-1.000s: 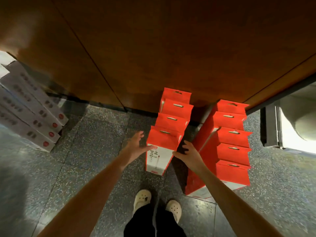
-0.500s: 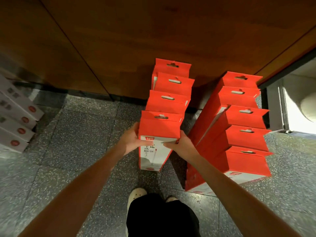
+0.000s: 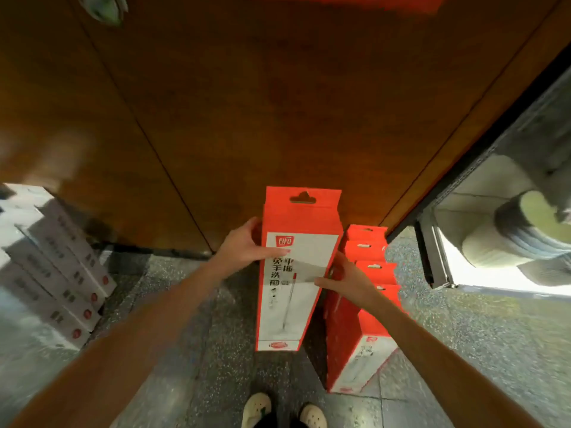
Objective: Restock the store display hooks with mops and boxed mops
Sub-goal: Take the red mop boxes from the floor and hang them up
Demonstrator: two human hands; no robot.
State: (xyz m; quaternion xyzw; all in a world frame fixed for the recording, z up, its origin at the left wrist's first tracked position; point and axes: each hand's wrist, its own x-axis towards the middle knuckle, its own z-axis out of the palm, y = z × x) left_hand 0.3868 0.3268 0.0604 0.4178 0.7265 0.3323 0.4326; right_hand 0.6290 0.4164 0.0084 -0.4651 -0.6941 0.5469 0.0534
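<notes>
I hold one tall red-and-white mop box (image 3: 293, 298) upright in front of me, lifted off the floor, its hang-hole tab at the top. My left hand (image 3: 247, 245) grips its left edge with the thumb across the white front. Lower down, my right hand (image 3: 343, 279) grips the right edge. A row of matching red boxes (image 3: 364, 304) stands on the floor to the right, leaning against the wooden wall (image 3: 278, 103). The other row of red boxes is hidden behind the lifted box.
Several grey-white boxes (image 3: 55, 267) lie stacked at the left on the speckled floor (image 3: 494, 335). A dark-framed glass panel (image 3: 432, 257) stands at the right. My two pale shoes (image 3: 284, 412) are at the bottom centre.
Both hands closed on the front box of the left row and lifted it up towards me. The view tilted upward and blurred.
</notes>
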